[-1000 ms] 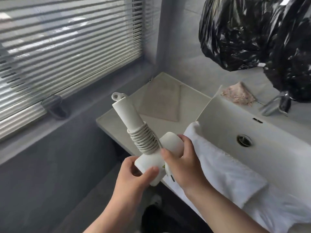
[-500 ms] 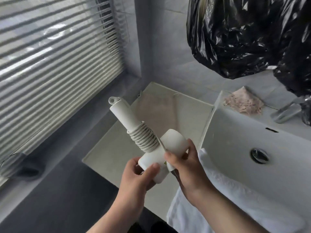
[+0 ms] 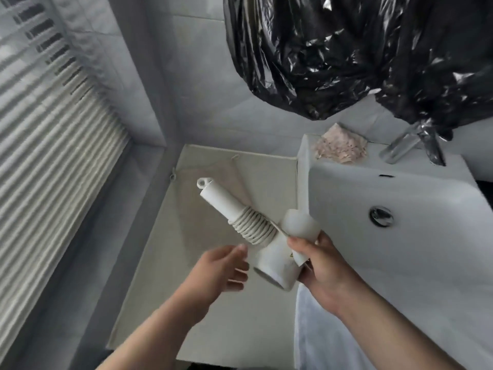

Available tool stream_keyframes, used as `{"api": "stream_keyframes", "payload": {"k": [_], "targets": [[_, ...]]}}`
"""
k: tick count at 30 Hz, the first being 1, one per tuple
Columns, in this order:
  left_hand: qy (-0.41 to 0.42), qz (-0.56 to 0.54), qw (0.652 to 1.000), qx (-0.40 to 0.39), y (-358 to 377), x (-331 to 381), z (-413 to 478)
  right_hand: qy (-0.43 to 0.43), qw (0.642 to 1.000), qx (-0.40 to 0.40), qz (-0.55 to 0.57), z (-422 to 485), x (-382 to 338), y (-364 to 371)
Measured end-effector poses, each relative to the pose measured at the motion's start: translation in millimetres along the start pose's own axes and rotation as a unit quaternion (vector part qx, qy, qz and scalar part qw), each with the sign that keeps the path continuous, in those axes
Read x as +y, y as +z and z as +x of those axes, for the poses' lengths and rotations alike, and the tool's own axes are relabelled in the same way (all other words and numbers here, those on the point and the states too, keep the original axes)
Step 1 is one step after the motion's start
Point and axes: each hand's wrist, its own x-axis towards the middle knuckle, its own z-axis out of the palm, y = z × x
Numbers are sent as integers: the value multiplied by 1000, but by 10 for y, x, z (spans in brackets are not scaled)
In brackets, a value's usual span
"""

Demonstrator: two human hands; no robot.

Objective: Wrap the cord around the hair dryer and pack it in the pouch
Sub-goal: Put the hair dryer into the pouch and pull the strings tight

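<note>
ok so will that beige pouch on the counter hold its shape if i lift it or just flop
Probably floppy: the pouch lies flat as thin fabric on the counter, so it should sag and need holding open for the hair dryer that the right hand grips. Likely light, and apt to slide if pushed.

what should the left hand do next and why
Probably reach the left hand down to the pouch lying flat on the counter and open its mouth. The cord is already coiled round the hair dryer handle, the right hand grips it, and the left is free.
</note>
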Motion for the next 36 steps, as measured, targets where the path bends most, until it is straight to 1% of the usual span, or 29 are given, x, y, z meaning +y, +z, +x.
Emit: {"api": "stream_keyframes", "payload": {"k": [1, 2, 3, 4, 5, 7, 9, 10, 11, 12, 15, 18, 19, 22, 24, 25, 28, 32, 36], "targets": [[-6, 31, 999, 27, -107, -67, 191, -1, 1000, 17, 8, 22, 10, 7], [-3, 103, 993, 57, -200, -162, 417, -5, 999, 32, 14, 56, 22, 8], [5, 206, 975, 79, -280, -283, 632, -8, 999, 44, 16, 81, 48, 5], [19, 306, 948, 84, -340, -416, 820, -10, 998, 58, 21, 102, 77, 4], [34, 387, 918, 72, -388, -549, 979, -13, 997, 73, 28, 117, 102, 6], [44, 508, 860, 27, -480, -793, 1181, -9, 995, 91, 35, 108, 166, 13], [64, 601, 796, 2, -553, -968, 1251, -3, 994, 100, 35, 86, 248, 9], [80, 631, 772, 0, -576, -1033, 1260, -2, 994, 106, 36, 72, 283, 8], [92, 649, 755, 1, -594, -1072, 1266, -3, 993, 114, 37, 63, 311, 16], [98, 655, 749, 3, -615, -1079, 1282, -5, 992, 122, 38, 61, 332, 26], [95, 650, 754, 8, -701, -1030, 1317, -11, 990, 135, 38, 44, 382, 69], [95, 652, 752, 26, -799, -970, 1353, -22, 988, 146, 41, 13, 396, 101], [86, 659, 746, 29, -841, -960, 1367, -25, 988, 150, 40, 2, 404, 97], [46, 703, 708, 57, -914, -922, 1447, -33, 986, 159, 44, -48, 394, 87], [23, 707, 703, 76, -871, -905, 1496, -36, 984, 167, 48, -74, 394, 68], [27, 705, 705, 67, -826, -913, 1517, -36, 984, 169, 50, -87, 396, 60], [82, 701, 709, -3, -754, -977, 1565, -33, 981, 181, 59, -118, 407, 37], [128, 691, 712, -15, -853, -908, 1745, -32, 979, 192, 58, -171, 402, 8], [102, 683, 723, -19, -949, -830, 2001, -29, 978, 198, 53, -222, 420, -33]]}}
